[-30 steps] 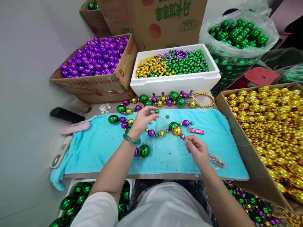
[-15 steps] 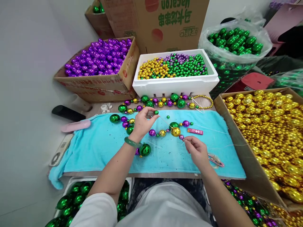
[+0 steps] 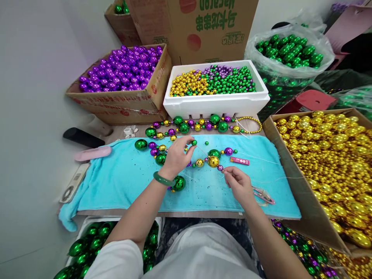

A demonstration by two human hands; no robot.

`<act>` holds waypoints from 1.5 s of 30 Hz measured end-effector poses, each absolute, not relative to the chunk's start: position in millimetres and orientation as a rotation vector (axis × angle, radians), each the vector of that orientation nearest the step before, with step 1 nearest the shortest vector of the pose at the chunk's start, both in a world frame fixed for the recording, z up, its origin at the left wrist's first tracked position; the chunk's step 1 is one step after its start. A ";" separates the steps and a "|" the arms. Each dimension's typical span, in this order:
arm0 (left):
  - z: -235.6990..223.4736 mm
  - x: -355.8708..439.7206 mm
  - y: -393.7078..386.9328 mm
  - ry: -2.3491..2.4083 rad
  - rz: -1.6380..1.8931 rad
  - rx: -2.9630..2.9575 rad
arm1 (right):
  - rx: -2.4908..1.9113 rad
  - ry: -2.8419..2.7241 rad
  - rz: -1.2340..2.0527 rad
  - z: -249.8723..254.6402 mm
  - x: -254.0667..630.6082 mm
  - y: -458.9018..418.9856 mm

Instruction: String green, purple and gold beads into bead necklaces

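Note:
Between thumb and finger, my left hand (image 3: pixel 178 155) pinches a small green bead (image 3: pixel 194 143) on a thin pale string. This string slants down right to a gold bead (image 3: pixel 213 161) and a small purple bead (image 3: pixel 220 168). My right hand (image 3: pixel 238 183) has its fingers pinched at that purple bead's lower side. A large green bead (image 3: pixel 214 154) lies against the gold one, part of a bead strand crossing the blue towel (image 3: pixel 116 186). Another large green bead (image 3: pixel 179 183) sits just right of my green bangle. My left hand covers some of the strand.
A white foam box (image 3: pixel 216 104) of small beads stands behind a beaded necklace (image 3: pixel 222 126). Cardboard boxes of purple beads (image 3: pixel 124 73) and gold beads (image 3: pixel 328 155) flank it. A pink packet (image 3: pixel 240 161) and pink-handled snips (image 3: pixel 264 195) lie on the towel.
My left hand and its green bead have shifted slightly right and down. My right hand has moved a little left, with the gold and purple beads shifting the same way.

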State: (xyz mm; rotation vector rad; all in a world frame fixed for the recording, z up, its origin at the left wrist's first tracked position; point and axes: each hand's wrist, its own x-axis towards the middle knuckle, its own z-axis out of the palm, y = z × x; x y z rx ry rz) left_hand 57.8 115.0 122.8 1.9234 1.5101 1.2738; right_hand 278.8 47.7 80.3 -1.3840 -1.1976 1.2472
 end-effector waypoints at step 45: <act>101.3 -39.0 179.2 2.012 0.963 1.649 | -1.209 -1.123 1.470 63.5 305.8 77.8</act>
